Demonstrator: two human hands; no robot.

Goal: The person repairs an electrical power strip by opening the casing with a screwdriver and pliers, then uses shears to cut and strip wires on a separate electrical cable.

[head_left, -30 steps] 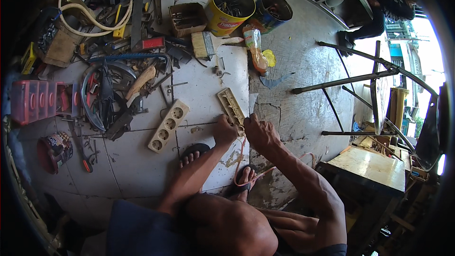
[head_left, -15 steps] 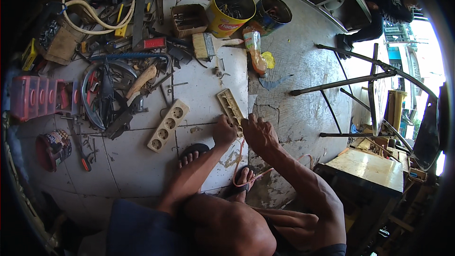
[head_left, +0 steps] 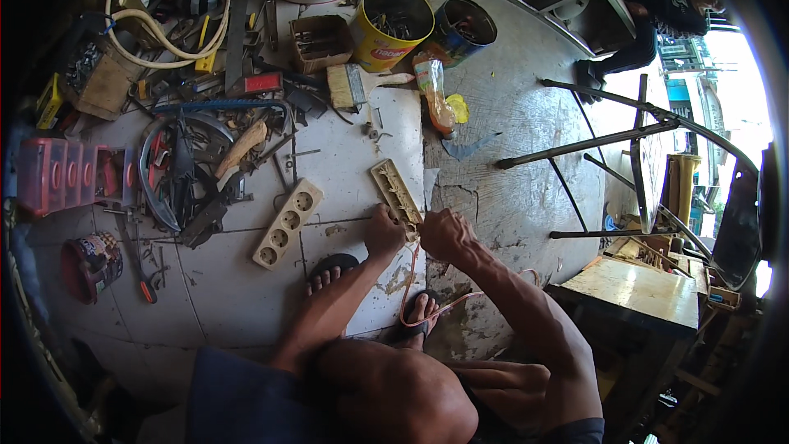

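The open cream housing of a power strip (head_left: 389,178) is tilted in front of me, its inner metal strips showing. My left hand (head_left: 385,232) grips its near end from the left, fingers closed. Against the same end, on the right side, is my right hand (head_left: 446,236), its fingers pinched together; whatever they hold is hidden. A thin reddish cable (head_left: 406,289) hangs from the near end and loops past my foot to the right. The matching cream socket cover (head_left: 289,223), with several round outlets, lies on the tiles to the left of the housing.
Tools and scrap surround a curved metal hoop (head_left: 146,166) at left, near a red drawer box (head_left: 43,175). A paintbrush (head_left: 346,87), a yellow tin (head_left: 362,48) and a dark tin (head_left: 441,41) stand or lie ahead. Metal legs (head_left: 588,139) rise at right; a person sits beyond.
The view has shifted slightly. My right hand has shifted slightly at the housing's near end, fingers still pinched; my left hand keeps its grip.
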